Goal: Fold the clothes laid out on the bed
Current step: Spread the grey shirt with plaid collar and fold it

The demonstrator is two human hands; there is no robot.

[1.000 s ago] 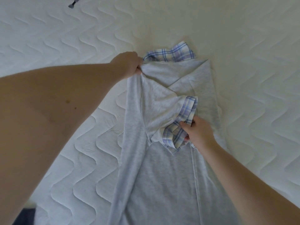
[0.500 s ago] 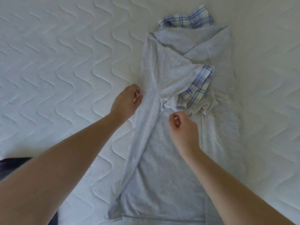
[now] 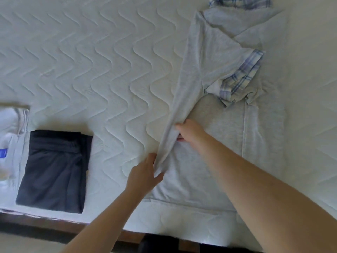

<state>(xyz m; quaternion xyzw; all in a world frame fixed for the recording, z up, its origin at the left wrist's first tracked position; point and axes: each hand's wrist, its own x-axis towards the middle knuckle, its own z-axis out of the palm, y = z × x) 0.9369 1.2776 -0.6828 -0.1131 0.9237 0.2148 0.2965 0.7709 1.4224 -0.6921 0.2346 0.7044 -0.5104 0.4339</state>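
From the head view we see a light grey shirt (image 3: 224, 143) lying lengthwise on the white quilted bed (image 3: 91, 61), filling the right half of the frame; its plaid collar (image 3: 240, 1) is cut off by the top edge, and a plaid-cuffed sleeve (image 3: 238, 79) is folded across the chest. The shirt's left side is folded inward into a long raised strip running from upper centre down to lower centre. Our left hand (image 3: 144, 176), at lower centre, pinches the bottom of that strip between thumb and fingers. Our right hand (image 3: 190, 132), just above it, grips the same strip with curled fingers; the fingertips are hidden under the cloth. At lower left sits a folded dark garment (image 3: 54, 170), and beside it, cut off by the left edge, a folded white garment (image 3: 11, 136) with a small blue mark we cannot read. A dark wooden bed frame (image 3: 54, 223) runs along the bottom, blurred
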